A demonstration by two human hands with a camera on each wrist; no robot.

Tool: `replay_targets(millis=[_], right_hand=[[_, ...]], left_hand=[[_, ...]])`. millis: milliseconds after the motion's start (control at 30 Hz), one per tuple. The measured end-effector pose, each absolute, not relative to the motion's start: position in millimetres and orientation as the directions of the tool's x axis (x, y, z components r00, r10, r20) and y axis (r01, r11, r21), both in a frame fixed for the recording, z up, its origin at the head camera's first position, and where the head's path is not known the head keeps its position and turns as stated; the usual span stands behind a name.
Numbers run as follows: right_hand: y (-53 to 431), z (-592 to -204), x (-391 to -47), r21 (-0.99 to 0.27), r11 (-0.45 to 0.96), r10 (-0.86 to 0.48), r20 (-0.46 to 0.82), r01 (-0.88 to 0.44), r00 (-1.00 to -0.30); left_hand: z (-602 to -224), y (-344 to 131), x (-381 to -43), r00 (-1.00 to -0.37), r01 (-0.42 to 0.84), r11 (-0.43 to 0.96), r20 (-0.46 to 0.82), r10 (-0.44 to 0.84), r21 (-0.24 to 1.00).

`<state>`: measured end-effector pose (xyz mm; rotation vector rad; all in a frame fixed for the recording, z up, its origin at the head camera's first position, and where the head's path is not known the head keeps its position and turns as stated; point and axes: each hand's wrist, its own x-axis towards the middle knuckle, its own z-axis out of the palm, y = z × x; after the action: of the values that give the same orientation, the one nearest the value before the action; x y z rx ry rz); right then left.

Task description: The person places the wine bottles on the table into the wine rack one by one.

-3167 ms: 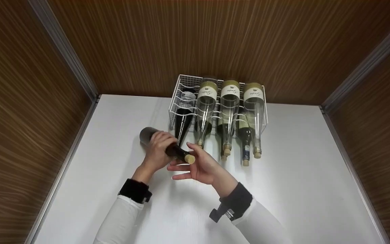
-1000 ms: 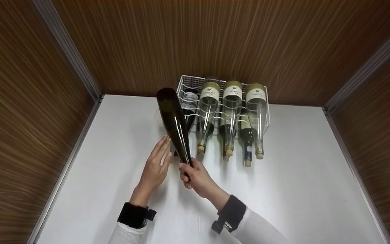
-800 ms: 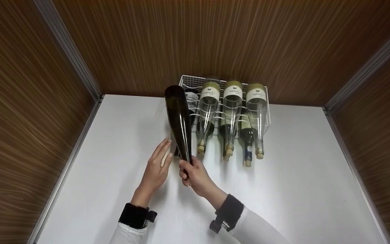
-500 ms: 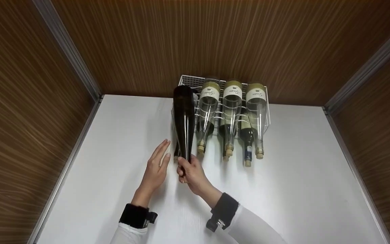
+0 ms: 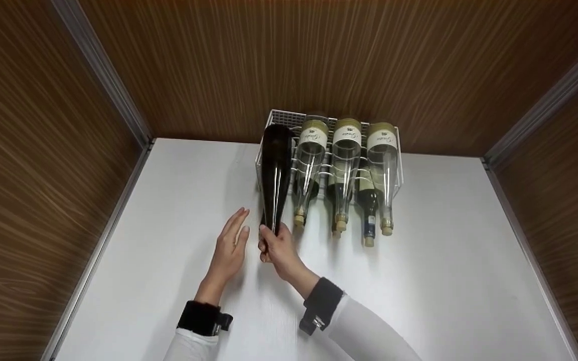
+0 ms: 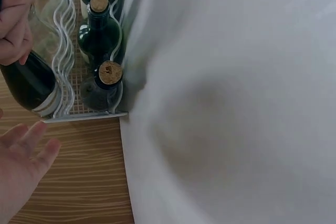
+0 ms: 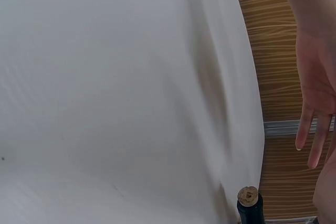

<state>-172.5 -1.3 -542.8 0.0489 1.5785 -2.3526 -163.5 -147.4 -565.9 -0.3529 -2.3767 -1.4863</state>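
My right hand (image 5: 281,250) grips a dark wine bottle (image 5: 276,175) by its neck, the base pointing away from me over the left column of a white wire rack (image 5: 399,170). In the left wrist view that dark bottle (image 6: 31,82) lies at the end of the rack's upper tier; whether it bears on the wire cannot be told. My left hand (image 5: 227,250) is beside it on the left, fingers extended, holding nothing. Three clear corked bottles (image 5: 308,165) lie in the rack's upper tier. Below them are dark green corked bottles (image 5: 368,205), partly hidden.
The rack stands on a white table (image 5: 449,250) against a brown wood-grain back panel (image 5: 249,60). Similar panels with metal edge strips (image 5: 103,75) rise on the left and right. In the right wrist view, a corked bottle neck (image 7: 250,203) shows at the bottom edge.
The right hand has taken the dark bottle by the neck from the left hand, which let go. The bottle has swung right, from left of the rack to over its left column.
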Motion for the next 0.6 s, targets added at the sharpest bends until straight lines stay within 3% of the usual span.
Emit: replay_targets(millis=[600], right_hand=[[-20.2, -525.6, -199.5, -0.850, -0.393, -0.252, -0.267, 0.350, -0.930]], left_hand=[[-570.1, -151.2, -158.8, -0.947, 0.297, 0.431, 0.322, 0.016, 0.852]])
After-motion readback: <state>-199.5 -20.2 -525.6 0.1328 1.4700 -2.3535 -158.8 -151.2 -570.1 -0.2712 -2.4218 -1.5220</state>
